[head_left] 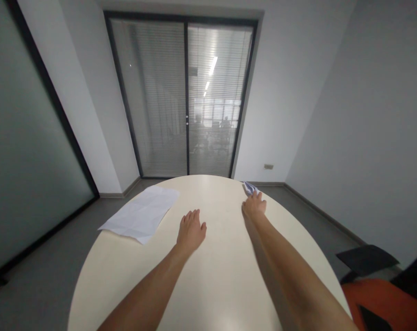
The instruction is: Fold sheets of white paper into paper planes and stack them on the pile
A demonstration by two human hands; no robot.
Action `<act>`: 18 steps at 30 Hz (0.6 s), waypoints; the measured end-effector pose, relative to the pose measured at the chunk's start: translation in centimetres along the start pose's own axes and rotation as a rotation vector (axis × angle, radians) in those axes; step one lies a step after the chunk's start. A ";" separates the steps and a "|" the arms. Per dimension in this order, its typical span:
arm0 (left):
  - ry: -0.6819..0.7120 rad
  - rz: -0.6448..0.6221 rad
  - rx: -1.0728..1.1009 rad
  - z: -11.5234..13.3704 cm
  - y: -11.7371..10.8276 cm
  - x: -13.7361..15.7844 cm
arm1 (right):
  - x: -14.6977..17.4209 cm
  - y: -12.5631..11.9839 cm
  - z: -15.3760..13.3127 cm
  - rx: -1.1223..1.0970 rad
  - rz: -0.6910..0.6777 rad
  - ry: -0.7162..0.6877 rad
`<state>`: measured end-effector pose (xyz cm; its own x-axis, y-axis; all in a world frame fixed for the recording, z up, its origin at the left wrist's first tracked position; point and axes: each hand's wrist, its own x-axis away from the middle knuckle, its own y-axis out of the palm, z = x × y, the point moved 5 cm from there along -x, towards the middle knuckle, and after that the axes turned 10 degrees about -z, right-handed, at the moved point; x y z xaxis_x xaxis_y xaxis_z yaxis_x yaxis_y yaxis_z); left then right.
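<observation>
My left hand rests palm down on the round cream table, fingers stretched out and nothing in it. To its left lies a large creased sheet of white paper, partly over the table's left edge. My right hand reaches to the far right edge, its thumb apart from the fingers. At its fingertips is a small folded piece of paper, white with bluish shading; the fingers cover its near end.
An orange chair with a black armrest stands close to the table at the lower right. Beyond the table is a black-framed glass partition with blinds. A frosted panel borders the left side.
</observation>
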<state>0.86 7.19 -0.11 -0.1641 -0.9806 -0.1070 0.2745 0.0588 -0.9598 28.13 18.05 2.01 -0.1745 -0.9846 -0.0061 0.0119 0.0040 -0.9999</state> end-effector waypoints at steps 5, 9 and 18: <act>0.000 -0.006 0.000 -0.1 0.0 0.0 | 0.7 -0.5 0.1 0.068 0.021 0.101; 0.001 0.005 -0.001 0.0 0.1 0.1 | 2.2 -1.2 -1.2 0.135 0.049 0.021; -0.074 0.053 0.015 -0.3 -1.0 0.3 | 8.3 -1.5 -4.2 0.005 0.010 -0.155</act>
<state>0.24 6.90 0.69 -0.0793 -0.9874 -0.1372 0.2956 0.1082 -0.9492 22.48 10.58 3.38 -0.0201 -0.9997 -0.0141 0.0180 0.0137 -0.9997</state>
